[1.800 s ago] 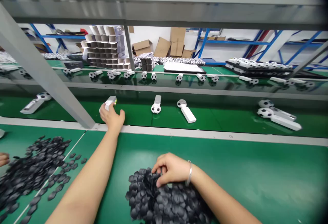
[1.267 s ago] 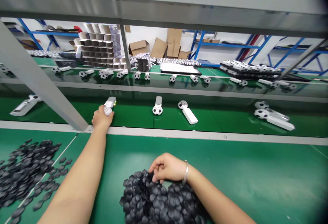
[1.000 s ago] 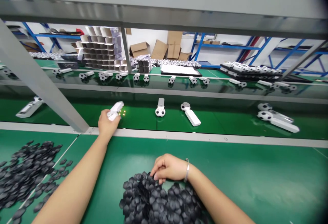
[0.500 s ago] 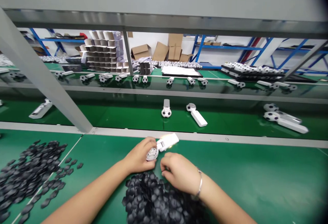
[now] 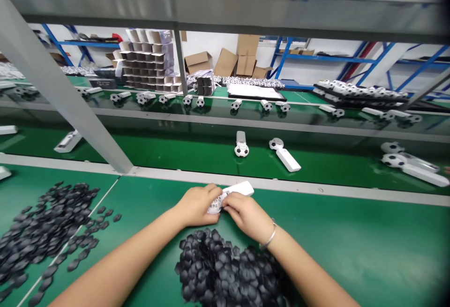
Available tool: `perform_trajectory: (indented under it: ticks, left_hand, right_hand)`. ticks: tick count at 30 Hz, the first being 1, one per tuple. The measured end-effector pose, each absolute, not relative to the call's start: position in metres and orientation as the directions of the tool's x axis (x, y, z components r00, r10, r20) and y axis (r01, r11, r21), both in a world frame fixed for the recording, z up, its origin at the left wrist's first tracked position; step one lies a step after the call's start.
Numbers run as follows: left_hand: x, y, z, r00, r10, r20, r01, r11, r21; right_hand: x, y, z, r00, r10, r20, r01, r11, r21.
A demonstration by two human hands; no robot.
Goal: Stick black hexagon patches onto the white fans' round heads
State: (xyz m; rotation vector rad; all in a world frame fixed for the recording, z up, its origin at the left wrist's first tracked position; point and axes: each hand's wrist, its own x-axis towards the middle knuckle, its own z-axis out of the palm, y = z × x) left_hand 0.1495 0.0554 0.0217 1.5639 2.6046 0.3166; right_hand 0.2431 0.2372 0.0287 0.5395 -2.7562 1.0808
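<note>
My left hand [image 5: 195, 205] grips a white handheld device [image 5: 236, 190] by its round ball-shaped head, over the green work surface [image 5: 351, 241]. My right hand [image 5: 246, 212] meets it from the right, fingertips pressed on that same round head. Whether the right fingers hold a small black piece is hidden. Just below both hands lies a heap of black hexagonal pieces [image 5: 228, 272].
A second heap of black pieces [image 5: 42, 225] spreads at the left. On the green conveyor belt [image 5: 197, 154] lie football-headed devices [image 5: 241, 144] [image 5: 284, 154] [image 5: 408, 166]. A slanted grey post [image 5: 66, 96] rises at left. Stacked white boxes [image 5: 149, 65] stand far behind.
My left hand took the white device off the belt and brought it back over the black heap. My right hand left the heap and closed onto the device's head.
</note>
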Motion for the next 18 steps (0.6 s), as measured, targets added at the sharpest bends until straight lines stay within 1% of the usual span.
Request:
perform_trajectory:
  ticks: [2,4,6,9,11,14,18]
  left_hand:
    - [0.149,0.055,0.025,-0.472,0.881,0.013,0.865,0.461,0.199]
    - [0.149,0.054,0.027,-0.477,0.879,0.003,0.864,0.468,0.184]
    - [0.148,0.054,0.028,-0.467,0.884,0.007,0.869,0.457,0.190]
    - [0.147,0.052,0.030,-0.424,0.905,0.023,0.883,0.408,0.230]
    - [0.147,0.052,0.032,-0.399,0.916,0.029,0.893,0.381,0.239]
    - [0.147,0.051,0.033,-0.386,0.922,0.030,0.902,0.371,0.223]
    - [0.145,0.052,0.031,-0.380,0.924,0.051,0.903,0.358,0.235]
  right_hand:
    - [0.243,0.234,0.028,-0.922,-0.313,0.229,-0.388,0.717,-0.579]
    - [0.243,0.229,0.028,-0.929,-0.314,0.195,-0.369,0.779,-0.507]
    - [0.244,0.224,0.029,-0.946,-0.284,0.156,-0.324,0.848,-0.419]
    - [0.245,0.219,0.028,-0.970,-0.215,0.112,-0.240,0.924,-0.299]
    - [0.245,0.218,0.029,-0.971,-0.219,0.096,-0.236,0.942,-0.238]
    - [0.243,0.217,0.031,-0.958,-0.274,0.078,-0.285,0.938,-0.199]
    - [0.242,0.218,0.035,-0.960,-0.268,0.081,-0.279,0.935,-0.218]
